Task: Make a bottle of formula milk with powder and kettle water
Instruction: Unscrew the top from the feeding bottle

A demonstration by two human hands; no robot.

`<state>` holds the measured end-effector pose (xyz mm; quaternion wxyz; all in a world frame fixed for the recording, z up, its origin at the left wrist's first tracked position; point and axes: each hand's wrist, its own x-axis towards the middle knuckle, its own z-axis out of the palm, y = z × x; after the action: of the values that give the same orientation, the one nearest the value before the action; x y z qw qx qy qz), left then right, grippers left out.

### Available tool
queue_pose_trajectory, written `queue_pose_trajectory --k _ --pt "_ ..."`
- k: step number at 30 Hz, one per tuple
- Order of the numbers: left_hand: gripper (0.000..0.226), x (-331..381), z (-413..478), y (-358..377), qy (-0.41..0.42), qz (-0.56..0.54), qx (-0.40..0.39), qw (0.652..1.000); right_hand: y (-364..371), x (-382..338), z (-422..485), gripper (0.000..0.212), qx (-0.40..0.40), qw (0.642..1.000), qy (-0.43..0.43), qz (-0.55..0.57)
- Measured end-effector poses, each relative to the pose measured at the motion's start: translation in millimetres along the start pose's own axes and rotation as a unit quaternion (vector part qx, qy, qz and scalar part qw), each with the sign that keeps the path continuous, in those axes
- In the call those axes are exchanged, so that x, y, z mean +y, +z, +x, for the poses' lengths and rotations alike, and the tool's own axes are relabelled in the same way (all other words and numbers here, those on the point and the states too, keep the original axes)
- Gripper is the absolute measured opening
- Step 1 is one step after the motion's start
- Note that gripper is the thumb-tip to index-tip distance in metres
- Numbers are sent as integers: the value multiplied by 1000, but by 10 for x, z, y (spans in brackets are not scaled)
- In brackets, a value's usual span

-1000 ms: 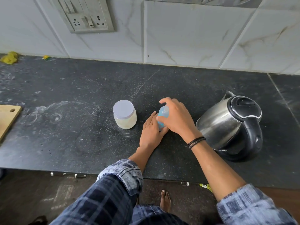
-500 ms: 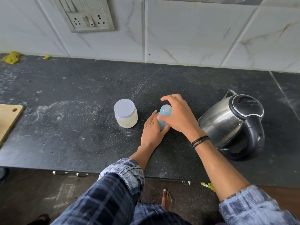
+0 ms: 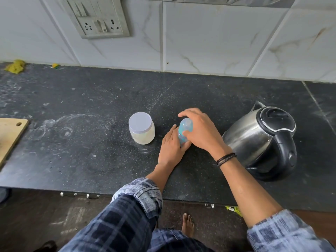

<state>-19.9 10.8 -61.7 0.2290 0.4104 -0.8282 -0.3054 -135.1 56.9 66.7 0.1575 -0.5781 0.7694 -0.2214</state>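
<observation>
A small blue baby bottle (image 3: 185, 128) with a clear cap stands upright on the black counter (image 3: 91, 151). My left hand (image 3: 171, 148) wraps its lower body from the left. My right hand (image 3: 201, 133) grips the cap and collar from the right, fingers curled over the top. A clear jar of pale powder (image 3: 142, 130) with a white lid stands just left of the bottle, lid on. A steel kettle (image 3: 261, 140) with a black lid and handle sits to the right, close to my right wrist.
A wooden board (image 3: 11, 135) lies at the left edge of the counter. A switch and socket panel (image 3: 98, 20) is on the tiled wall. Yellow scraps (image 3: 15, 66) lie at the back left. The counter's front edge runs just below my forearms.
My right hand has shifted over the bottle's top, so more of the cap shows now. The left hand stays on the bottle's body. Jar and kettle have not moved.
</observation>
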Motion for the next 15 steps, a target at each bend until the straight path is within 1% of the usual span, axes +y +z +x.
queue_pose_trajectory --k 2,4,6,9,11,15 --pt "73 -9 8 5 2 6 -5 1000 -5 -14 2 56 9 1000 6 -3" --pt "72 -14 11 5 0 -2 -5 1000 5 -24 -3 50 15 1000 20 -11" --pt "73 -4 6 1 -2 -8 -2 1000 7 -8 -6 46 4 1000 19 -11" --pt "73 2 9 -6 0 -6 0 1000 -23 2 8 55 -15 1000 -1 -1" --pt "72 -6 17 -4 1 -3 -4 1000 -24 -11 12 55 -10 1000 -2 -17" --pt "71 -1 12 -5 3 -10 -2 1000 -1 -21 5 43 0 999 11 -37"
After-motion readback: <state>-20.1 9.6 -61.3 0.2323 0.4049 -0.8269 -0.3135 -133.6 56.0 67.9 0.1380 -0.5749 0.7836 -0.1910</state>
